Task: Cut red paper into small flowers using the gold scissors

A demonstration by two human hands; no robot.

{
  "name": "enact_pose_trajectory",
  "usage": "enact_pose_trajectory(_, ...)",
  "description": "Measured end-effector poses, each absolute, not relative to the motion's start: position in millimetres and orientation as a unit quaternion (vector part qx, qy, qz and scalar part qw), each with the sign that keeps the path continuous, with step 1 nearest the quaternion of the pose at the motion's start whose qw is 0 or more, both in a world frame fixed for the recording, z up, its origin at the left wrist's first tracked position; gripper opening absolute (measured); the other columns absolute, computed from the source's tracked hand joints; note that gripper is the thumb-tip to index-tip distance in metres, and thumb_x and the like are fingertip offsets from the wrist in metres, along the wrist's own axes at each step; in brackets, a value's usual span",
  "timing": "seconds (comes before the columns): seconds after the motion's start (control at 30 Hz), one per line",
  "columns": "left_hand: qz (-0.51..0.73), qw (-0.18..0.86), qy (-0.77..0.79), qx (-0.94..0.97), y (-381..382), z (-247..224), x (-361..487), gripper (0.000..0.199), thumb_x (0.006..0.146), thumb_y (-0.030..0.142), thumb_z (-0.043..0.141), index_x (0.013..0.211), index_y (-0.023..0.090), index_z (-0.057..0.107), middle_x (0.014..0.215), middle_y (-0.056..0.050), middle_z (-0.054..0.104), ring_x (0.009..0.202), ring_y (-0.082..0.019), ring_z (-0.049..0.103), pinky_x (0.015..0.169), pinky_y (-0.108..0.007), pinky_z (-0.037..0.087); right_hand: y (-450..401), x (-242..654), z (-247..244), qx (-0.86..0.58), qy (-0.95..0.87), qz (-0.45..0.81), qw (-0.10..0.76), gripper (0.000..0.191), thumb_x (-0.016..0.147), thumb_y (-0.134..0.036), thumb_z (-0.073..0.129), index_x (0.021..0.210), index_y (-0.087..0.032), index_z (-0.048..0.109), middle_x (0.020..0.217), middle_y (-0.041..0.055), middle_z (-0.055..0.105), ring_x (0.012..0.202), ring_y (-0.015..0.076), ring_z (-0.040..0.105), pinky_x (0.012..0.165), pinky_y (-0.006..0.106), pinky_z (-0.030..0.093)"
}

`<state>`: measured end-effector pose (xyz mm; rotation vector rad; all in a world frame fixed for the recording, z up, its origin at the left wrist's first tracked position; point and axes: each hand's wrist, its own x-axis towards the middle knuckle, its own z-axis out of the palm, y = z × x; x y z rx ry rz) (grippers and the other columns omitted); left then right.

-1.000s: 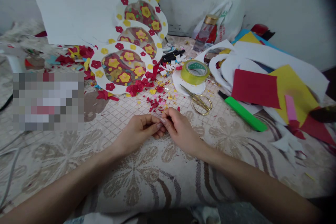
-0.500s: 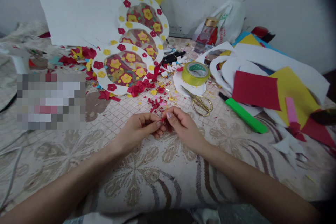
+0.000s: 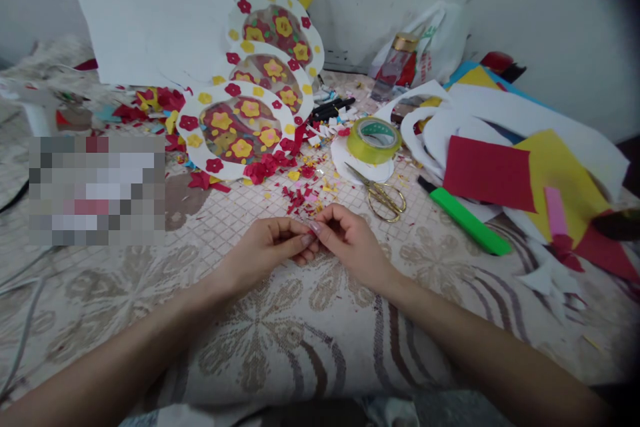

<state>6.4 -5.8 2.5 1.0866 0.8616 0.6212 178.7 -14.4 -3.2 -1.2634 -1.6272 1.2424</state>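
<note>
Over the near middle of the patterned cloth, my left hand (image 3: 273, 240) and my right hand (image 3: 350, 237) meet fingertip to fingertip. Both are closed in a pinch. A tiny bit of red paper (image 3: 313, 227) shows between the thumbs and fingers; most of it is covered. Just beyond the fingertips lie red and pink paper scraps (image 3: 299, 200). Gold-handled scissors (image 3: 385, 199) rest to the right of my right hand, their blades on a white paper disc (image 3: 345, 159).
Behind stand white rings decorated with red and yellow paper flowers (image 3: 215, 163). A yellow tape roll (image 3: 375, 140) sits on the disc. Rightward are a green cutter knife (image 3: 470, 221), red paper (image 3: 487, 173) and yellow paper (image 3: 570, 167). A clear bottle (image 3: 395, 67) is at the wall.
My right thumb and fingertips have shifted slightly against the left ones, and less of the red paper shows. Everything on the table lies as before.
</note>
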Motion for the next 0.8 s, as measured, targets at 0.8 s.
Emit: enact_pose_trajectory(0.8, 0.295, 0.755, 0.394, 0.434, -7.2, -0.9, 6.9, 0.016, 0.074, 0.026, 0.067, 0.079, 0.012, 0.063, 0.074, -0.002, 0.067, 0.065, -0.01, 0.06, 0.062, -0.023, 0.047, -17.7, 174.0, -3.2, -0.515, -0.634, 0.447, 0.365, 0.013, 0.086, -0.027, 0.048, 0.076, -0.018, 0.047, 0.068, -0.0019, 0.051, 0.059, 0.0097, 0.047, 0.053, 0.022, 0.038)
